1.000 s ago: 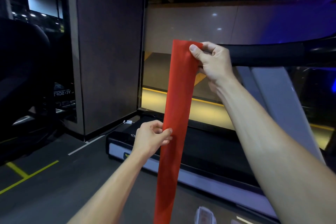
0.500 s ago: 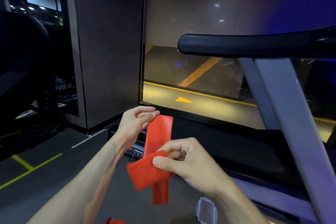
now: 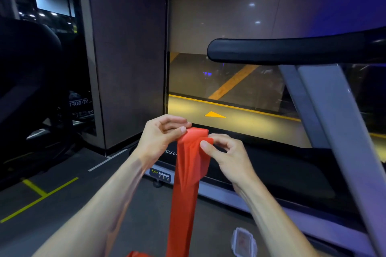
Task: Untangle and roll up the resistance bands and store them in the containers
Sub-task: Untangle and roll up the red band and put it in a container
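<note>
Head view: one red resistance band, flat, wide and thin like a ribbon, held up in front of the chest, its upper end creased into lengthwise folds and bunched where gripped, the rest hanging straight down and running out of the bottom edge. Pinched at the top left corner between thumb and fingers of the left hand; pinched at the top right edge between thumb and forefinger of the right hand; both hands close together, each clamped on the same upper end. A second scrap of red at the bottom edge, just left of the hanging strip; impossible to tell whether part of the same band or another. One clear plastic container with clip-on lid on the floor, low right, near the right forearm. One treadmill behind the band, black deck, grey side rail, a "BODY STRONG" label at its front corner, padded black handrail above. Beyond: a large window, a dark wall panel, yellow floor lines at left.
</note>
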A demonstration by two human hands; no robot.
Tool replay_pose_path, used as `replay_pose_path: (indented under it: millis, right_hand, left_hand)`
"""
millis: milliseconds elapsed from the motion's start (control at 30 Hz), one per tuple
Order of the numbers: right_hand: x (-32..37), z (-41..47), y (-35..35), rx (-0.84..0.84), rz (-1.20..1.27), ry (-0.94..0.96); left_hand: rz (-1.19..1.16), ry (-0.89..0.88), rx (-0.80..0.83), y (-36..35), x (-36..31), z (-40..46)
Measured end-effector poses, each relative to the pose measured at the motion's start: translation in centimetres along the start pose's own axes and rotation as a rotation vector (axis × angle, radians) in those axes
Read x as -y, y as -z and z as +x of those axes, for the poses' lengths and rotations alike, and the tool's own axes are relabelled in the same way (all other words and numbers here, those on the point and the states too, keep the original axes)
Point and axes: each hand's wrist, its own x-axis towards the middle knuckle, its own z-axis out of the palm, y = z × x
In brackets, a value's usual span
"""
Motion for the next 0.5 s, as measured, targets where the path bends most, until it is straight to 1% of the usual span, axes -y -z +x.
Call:
replay_pose_path:
  millis: [167,400,500]
  right_hand:
    - [0.19,0.00,0.24,0.006,0.021,-0.004]
    - [0.71,-0.50,0.32,-0.030,0.062,0.012]
    - [0.80,-0.63,0.30,0.002,0.092,-0.025]
  left_hand:
    - [-0.017,-0.013,0.009,-0.15,-0.14,-0.20]
    - [0.015,-0.014,0.034,-0.74,-0.02,-0.56]
    - [-0.004,-0.015,0.047,-1.01,-0.16,-0.82]
